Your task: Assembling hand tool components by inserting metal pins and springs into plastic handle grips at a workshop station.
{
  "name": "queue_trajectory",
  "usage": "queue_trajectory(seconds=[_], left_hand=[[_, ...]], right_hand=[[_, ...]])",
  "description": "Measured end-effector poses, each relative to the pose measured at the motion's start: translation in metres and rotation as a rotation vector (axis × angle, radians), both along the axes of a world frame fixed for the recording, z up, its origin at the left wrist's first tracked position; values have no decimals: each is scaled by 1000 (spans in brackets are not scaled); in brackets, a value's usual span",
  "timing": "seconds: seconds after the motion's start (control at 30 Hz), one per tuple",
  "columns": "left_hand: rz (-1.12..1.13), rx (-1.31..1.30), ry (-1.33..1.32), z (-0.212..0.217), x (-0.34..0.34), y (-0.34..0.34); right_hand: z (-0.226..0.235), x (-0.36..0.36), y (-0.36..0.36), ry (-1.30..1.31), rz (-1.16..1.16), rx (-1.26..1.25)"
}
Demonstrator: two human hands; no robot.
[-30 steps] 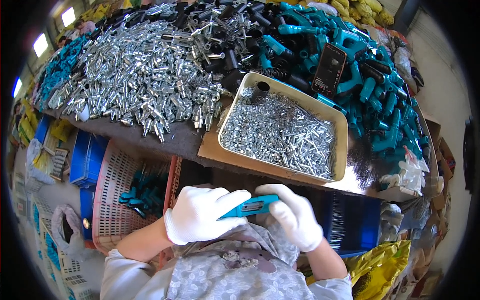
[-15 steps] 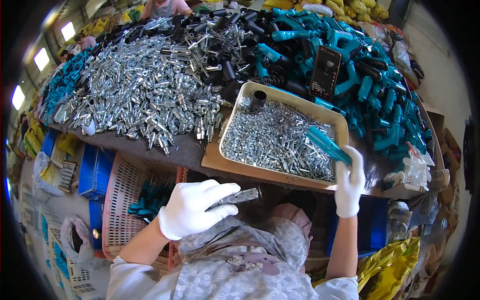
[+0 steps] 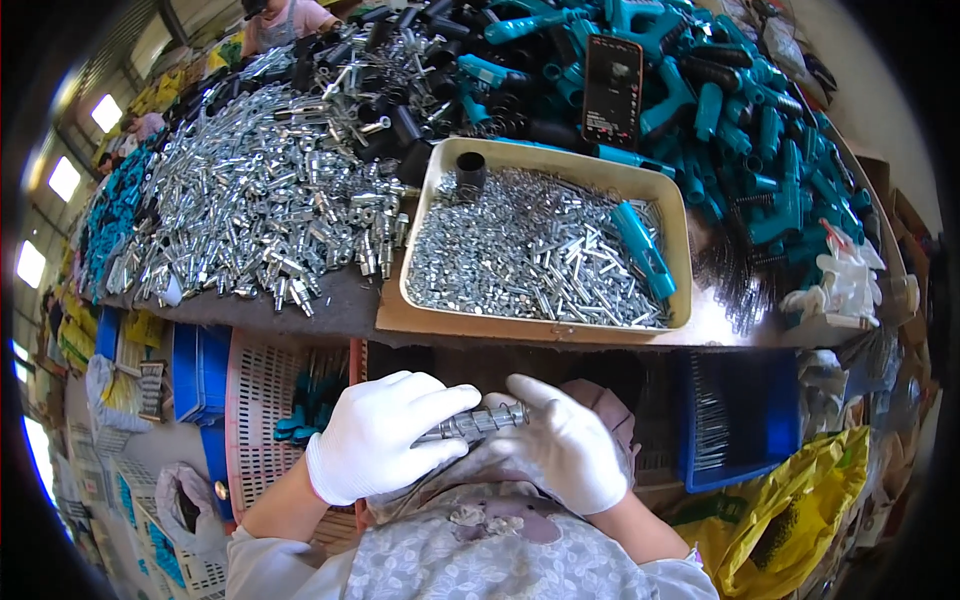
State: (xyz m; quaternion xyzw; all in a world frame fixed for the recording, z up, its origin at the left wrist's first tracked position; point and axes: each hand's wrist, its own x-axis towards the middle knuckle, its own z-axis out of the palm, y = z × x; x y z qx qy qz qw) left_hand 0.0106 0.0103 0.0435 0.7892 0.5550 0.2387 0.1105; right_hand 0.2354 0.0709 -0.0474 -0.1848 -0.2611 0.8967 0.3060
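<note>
My left hand (image 3: 385, 435), in a white glove, is closed around a metal cylindrical part (image 3: 474, 423) with a coil spring around it. The part's right end sticks out past my fingers and thumb. Close by that end is my gloved right hand (image 3: 575, 450), slightly blurred, with its fingers apart; whether a fingertip touches the part I cannot tell. A teal tubular plastic piece (image 3: 642, 250) lies at the right side of a cream tray (image 3: 520, 318). Small metal pins, nuts and springs fill that tray, and a black sleeve (image 3: 470, 172) stands at its back left.
A heap of metal shafts (image 3: 250, 200) covers the table's left. Teal housings (image 3: 790, 190) pile up at the right, with a phone (image 3: 612, 90) propped before them. Below are a pink basket (image 3: 265, 420) and a blue bin (image 3: 740, 430). Another person (image 3: 285, 25) is at the far side.
My right hand has let go of the teal piece, which now lies in the tray, and has come down beside the metal part in my left hand. The view has shifted slightly.
</note>
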Motion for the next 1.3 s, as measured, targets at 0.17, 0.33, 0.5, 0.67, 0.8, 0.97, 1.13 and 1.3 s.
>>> queue_trajectory(seconds=[0.17,0.33,0.5,0.67,0.8,0.97,1.13,1.3], left_hand=[[-1,-26,171,-9,8,-1],[-15,-27,305,-11,12,-2],[-5,-94,201,-18,11,-2],[91,-266,-119,-29,11,-7],[133,-367,-279,-34,10,-10],[166,-469,-364,-36,10,-11],[189,-513,-411,-36,11,-14],[182,-512,-435,-44,9,-16]], right_hand=[[-16,-12,-11,84,-25,-191],[-28,-15,-13,111,-15,-225],[-36,-17,-16,103,-95,-218],[-46,-21,-18,66,-179,-185],[-47,-24,-19,14,-222,-151],[-51,-29,-19,-25,-236,-119],[-53,-29,-17,-27,-237,-26],[-47,-24,-15,-194,-224,50]])
